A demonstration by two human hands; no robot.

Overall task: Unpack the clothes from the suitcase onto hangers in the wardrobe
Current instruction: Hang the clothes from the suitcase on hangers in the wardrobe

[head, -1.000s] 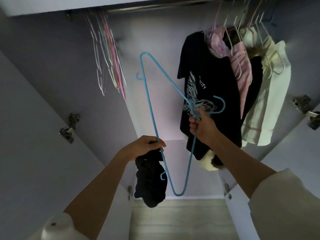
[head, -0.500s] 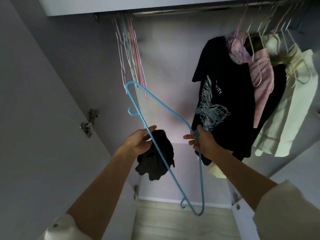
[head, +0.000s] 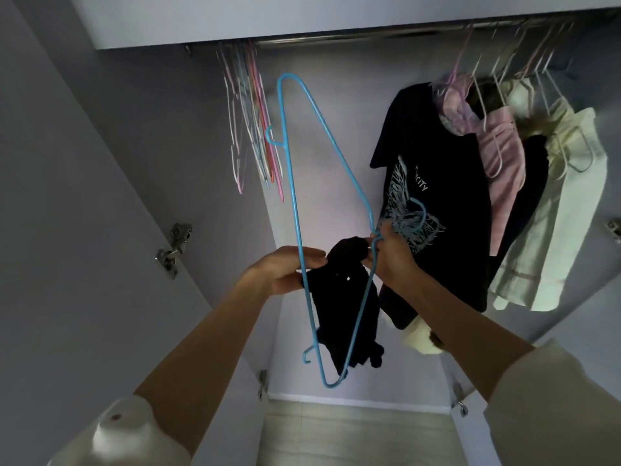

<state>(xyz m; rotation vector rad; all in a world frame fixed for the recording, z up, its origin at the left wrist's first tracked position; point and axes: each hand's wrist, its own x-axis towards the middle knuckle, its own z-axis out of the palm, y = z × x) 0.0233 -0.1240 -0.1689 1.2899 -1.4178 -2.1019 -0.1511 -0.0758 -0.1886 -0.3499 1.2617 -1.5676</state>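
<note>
The blue hanger (head: 299,210) is held on end in front of the open wardrobe (head: 100,196): its long bar runs nearly vertical, one tip up near the rail (head: 353,37), the other tip low toward the floor (head: 356,432), and its hook (head: 415,216) points right at mid height. The right hand (head: 391,255) has its grip clamped on the neck just below the hook. The left hand (head: 287,269) holds the long bar and, with it, a black garment (head: 342,311); its fingers are curled round both. The garment hangs bunched behind the lower half of the hanger, between the two hands, its top edge touching the right hand's fingers.

Inside the wardrobe, a bundle of empty hangers (head: 252,119) hangs from the rail at the left, just behind the blue hanger's upper tip. At the right hang a black printed tee (head: 447,183), a pink top (head: 500,163) and a cream garment (head: 557,210), packed close together; the tee is directly behind the hook and the right hand. Door hinges (head: 173,245) show on the left panel.
</note>
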